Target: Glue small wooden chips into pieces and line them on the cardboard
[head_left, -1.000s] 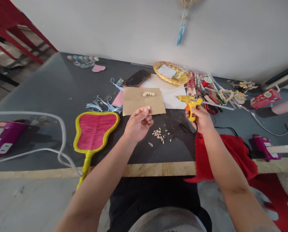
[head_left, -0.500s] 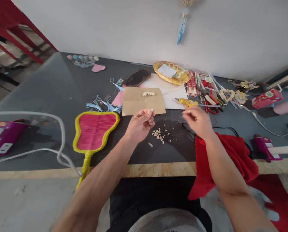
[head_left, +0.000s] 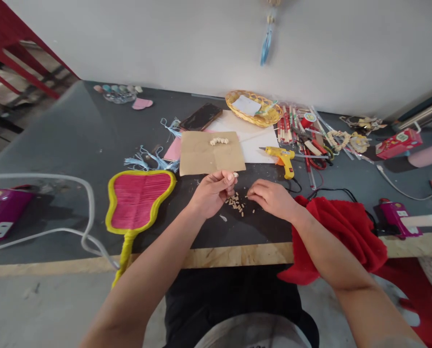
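Observation:
My left hand (head_left: 214, 193) pinches a small pale wooden piece (head_left: 235, 174) between thumb and forefinger, just above the table. Beside it, my right hand (head_left: 272, 199) has its fingertips pressed together at the edge of a scattered pile of small wooden pieces (head_left: 235, 201). Whether a piece is between those fingertips is too small to tell. Behind my hands lies a brown paper sheet (head_left: 197, 159) bearing a short curved row of joined pale pieces (head_left: 219, 141). A yellow glue gun (head_left: 281, 157) rests on its side beyond my right hand.
A pink fan with yellow edging (head_left: 136, 203) lies at left, near a white cable (head_left: 91, 208). Red cloth (head_left: 339, 232) hangs over the front edge under my right forearm. A wicker basket (head_left: 270, 116), phone (head_left: 203, 117) and wrapped sticks (head_left: 284, 126) lie along the back.
My right hand has moved left and down from beside the glue gun to the pile of wooden pieces. My left hand, still holding its piece, has shifted slightly right and lower.

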A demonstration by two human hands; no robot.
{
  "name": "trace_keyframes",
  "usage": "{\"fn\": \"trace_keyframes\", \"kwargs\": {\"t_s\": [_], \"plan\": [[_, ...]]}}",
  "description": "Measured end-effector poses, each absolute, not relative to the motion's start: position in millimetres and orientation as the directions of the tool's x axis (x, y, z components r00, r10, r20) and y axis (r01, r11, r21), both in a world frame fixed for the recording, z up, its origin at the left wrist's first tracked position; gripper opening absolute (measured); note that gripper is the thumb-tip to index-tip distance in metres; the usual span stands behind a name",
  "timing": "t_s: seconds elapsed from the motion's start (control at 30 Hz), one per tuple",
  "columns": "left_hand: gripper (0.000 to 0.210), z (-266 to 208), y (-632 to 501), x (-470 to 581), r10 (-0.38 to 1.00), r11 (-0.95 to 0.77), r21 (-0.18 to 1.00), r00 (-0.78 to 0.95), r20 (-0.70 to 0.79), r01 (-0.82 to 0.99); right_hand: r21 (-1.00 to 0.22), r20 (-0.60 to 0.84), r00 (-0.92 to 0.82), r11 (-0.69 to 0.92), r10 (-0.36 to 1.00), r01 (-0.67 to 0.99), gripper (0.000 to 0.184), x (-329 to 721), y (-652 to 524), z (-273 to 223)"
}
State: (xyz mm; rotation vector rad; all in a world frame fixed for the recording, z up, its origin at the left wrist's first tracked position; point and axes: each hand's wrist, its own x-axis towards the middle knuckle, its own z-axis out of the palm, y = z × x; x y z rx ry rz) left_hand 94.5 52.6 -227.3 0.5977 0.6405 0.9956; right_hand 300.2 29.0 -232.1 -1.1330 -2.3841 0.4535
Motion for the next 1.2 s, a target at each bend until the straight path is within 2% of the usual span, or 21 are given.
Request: {"fn": "trace_keyframes", "kwargs": {"t_s": [0.1, 0.17, 0.23, 0.47, 1.2], "plan": [[0.027, -229.2, 51.0, 96.7, 0.882, 0.441, 0.737, 0.400, -0.250, -0.513, -0.631, 0.493, -0.316, 0.583, 0.811, 0.512, 0.008, 293.6, 24.9, -227.5], [0.029, -230.8, 49.9, 98.5, 0.876, 0.451, 0.751, 0.402, -0.268, -0.482, -0.674, 0.556, -0.199, 0.578, 0.807, 0.461, 0.006, 289.0, 21.6, -225.6], [0.030, -232.2, 49.1, 100.5, 0.870, 0.458, 0.763, 0.406, -0.279, -0.457, -0.681, 0.581, -0.159, 0.584, 0.798, 0.442, 0.005, 285.2, 18.5, -224.7], [0.028, -230.3, 46.0, 105.5, 0.861, 0.458, 0.782, 0.431, -0.271, -0.423, -0.621, 0.657, -0.119, 0.624, 0.745, 0.475, 0.003, 280.7, 14.4, -223.6], [0.026, -231.7, 44.6, 104.1, 0.827, 0.494, 0.762, 0.496, -0.264, -0.418, -0.615, 0.662, -0.137, 0.639, 0.737, 0.462, 0.002, 283.1, 16.4, -227.1]]}}
